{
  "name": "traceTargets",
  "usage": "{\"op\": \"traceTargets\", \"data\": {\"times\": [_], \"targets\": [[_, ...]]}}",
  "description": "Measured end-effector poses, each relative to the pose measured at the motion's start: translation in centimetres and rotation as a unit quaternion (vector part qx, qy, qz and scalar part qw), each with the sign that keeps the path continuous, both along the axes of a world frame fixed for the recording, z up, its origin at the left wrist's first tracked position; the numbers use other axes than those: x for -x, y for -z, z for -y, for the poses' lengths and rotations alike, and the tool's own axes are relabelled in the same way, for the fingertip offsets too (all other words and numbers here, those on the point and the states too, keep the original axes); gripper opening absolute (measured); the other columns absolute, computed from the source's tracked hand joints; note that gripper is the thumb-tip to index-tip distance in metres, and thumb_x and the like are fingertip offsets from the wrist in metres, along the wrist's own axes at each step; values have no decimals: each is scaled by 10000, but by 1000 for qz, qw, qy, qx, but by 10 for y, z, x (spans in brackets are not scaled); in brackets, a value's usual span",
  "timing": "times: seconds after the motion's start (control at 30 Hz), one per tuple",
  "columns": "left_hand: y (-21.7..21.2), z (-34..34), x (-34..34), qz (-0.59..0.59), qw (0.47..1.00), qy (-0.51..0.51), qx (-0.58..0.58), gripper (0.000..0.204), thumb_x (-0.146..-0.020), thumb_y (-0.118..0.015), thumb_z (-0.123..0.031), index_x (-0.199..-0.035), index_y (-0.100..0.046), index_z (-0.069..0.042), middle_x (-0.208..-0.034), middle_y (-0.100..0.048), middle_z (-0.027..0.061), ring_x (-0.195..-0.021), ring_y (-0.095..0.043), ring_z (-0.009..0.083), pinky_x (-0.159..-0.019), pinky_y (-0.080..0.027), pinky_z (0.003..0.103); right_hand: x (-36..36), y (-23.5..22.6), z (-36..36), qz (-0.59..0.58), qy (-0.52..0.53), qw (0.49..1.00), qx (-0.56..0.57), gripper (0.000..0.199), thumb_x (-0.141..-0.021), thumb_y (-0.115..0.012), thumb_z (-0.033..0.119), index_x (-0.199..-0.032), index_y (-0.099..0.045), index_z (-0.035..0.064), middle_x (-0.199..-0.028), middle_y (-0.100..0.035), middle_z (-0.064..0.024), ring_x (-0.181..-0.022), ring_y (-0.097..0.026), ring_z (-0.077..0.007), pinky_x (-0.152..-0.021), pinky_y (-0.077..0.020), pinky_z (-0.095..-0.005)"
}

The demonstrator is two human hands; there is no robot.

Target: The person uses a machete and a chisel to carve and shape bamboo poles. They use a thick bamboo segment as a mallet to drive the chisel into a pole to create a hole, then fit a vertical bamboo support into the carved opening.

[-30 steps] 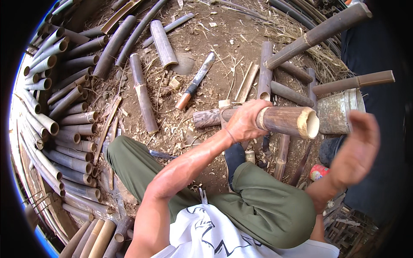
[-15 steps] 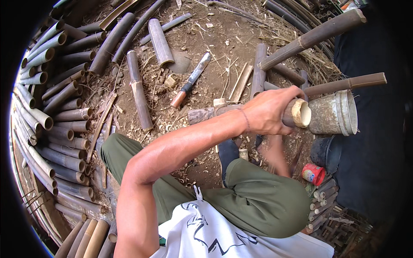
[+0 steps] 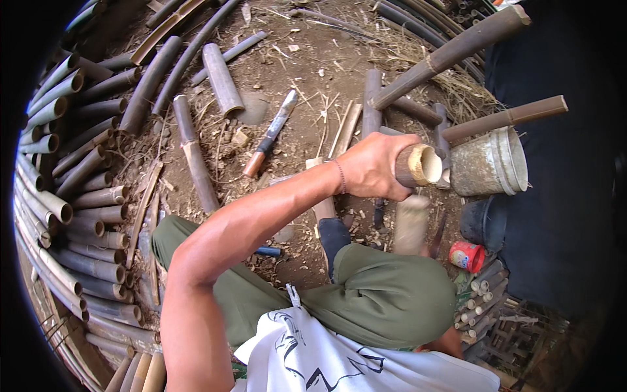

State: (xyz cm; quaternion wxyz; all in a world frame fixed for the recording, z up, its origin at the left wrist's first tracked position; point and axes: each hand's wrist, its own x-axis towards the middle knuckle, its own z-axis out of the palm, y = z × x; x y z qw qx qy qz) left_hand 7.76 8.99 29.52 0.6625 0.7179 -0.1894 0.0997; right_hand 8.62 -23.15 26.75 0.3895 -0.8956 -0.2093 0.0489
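My left hand (image 3: 373,164) is closed around a short bamboo section (image 3: 417,164), whose pale, cut open end points right. Its dark skin is shaved away near that rim. Just below it, smeared by motion, is a pale tan, cylinder-like block (image 3: 411,224); what moves it cannot be seen. Only a bit of my right arm (image 3: 448,343) shows beside my bent knee, and the right hand is hidden. On the ground left of my left hand lies a large knife (image 3: 270,134) with a brown and black handle.
Bamboo stacks (image 3: 98,245) line the left side. Upper right, a thick bamboo pole (image 3: 450,57) slants over other pieces. A dirty bucket (image 3: 483,163), a black tub (image 3: 482,222) and a red can (image 3: 466,255) stand at right. Wood chips litter the dirt.
The scene has shifted left in view. My left hand keeps its hold on the bamboo. My right hand, blurred below it before, is out of sight, and the pale blurred block shows there.
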Motion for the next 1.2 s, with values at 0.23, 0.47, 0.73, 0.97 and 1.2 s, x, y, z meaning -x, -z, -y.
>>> {"op": "traceTargets", "data": {"times": [0.23, 0.47, 0.73, 0.97, 1.2], "targets": [[0, -4, 1, -21, 999, 0, -26, 588, -625, -790, -149, -1173, -598, -53, -1026, -688, 124, -965, -674, 240, -873, -521, 362, -10, -189, -28, 27, -108, 985, -135, 937, -697, -767, 374, -1418, -329, -34, -1212, -552, -247, -1004, -631, -280, -874, -536, -384], [13, -4, 6, 13, 1000, -27, 2, 510, -620, -779, -156, -1091, -610, -59, -947, -686, 138, -931, -681, 290, -834, -527, 388, -2, -169, -57, 121, -158, 980, 32, 902, -700, -770, 245, -1442, -330, -15, -1299, -509, -248, -1129, -580, -330, -989, -468, -445], [17, -2, 4, 16, 999, -37, -23, 510, -634, -770, -148, -1110, -606, -66, -973, -686, 151, -942, -683, 301, -822, -536, 388, -5, -141, -50, 130, -152, 964, 175, 1115, -641, -816, 200, -1506, -159, -50, -1439, -391, -243, -1336, -401, -339, -1111, -313, -397], [17, 2, 4, -1, 1000, -15, -10, 543, -627, -791, -162, -1124, -594, -66, -985, -684, 152, -943, -681, 310, -850, -531, 391, 6, -124, -36, 158, -148, 953, 210, 1035, -653, -811, 185, -1473, -225, -46, -1409, -420, -260, -1280, -473, -364, -1081, -380, -428], [14, -2, 7, -35, 999, -8, -19, 556, -637, -819, -151, -1137, -597, -49, -1024, -688, 104, -946, -670, 198, -870, -545, 354, 1, -103, -21, 106, -154, 978, 88, 910, -669, -807, 205, -1409, -328, -25, -1258, -555, -195, -1111, -601, -297, -977, -472, -419]]}}
